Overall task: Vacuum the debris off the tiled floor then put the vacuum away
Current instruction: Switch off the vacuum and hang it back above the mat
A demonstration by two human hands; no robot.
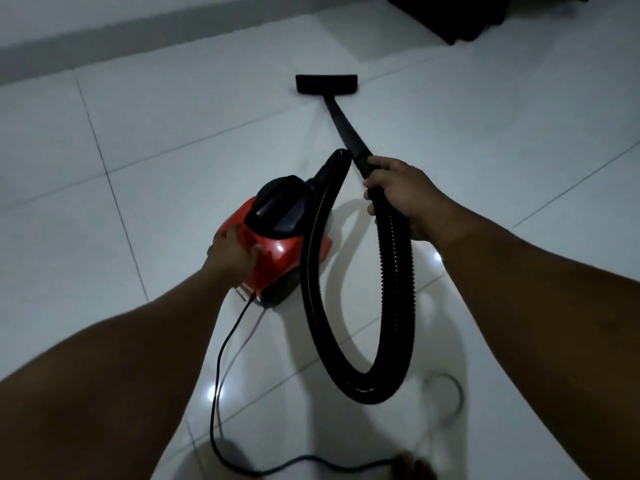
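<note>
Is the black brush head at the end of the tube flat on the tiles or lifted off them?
Flat, it seems: the floor nozzle lies level on the tiled floor, no gap visible beneath.

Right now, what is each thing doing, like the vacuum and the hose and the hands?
Vacuum body: red and black, sitting on the tiled floor.
Hose: looped in a big curve.
Wand: slanted down to the floor head.
Floor head: flat on the tiles.
Power cord: plugged into the vacuum's back, trailing across the floor.
Left hand: resting on the vacuum body.
Right hand: gripping the wand's end.
</note>
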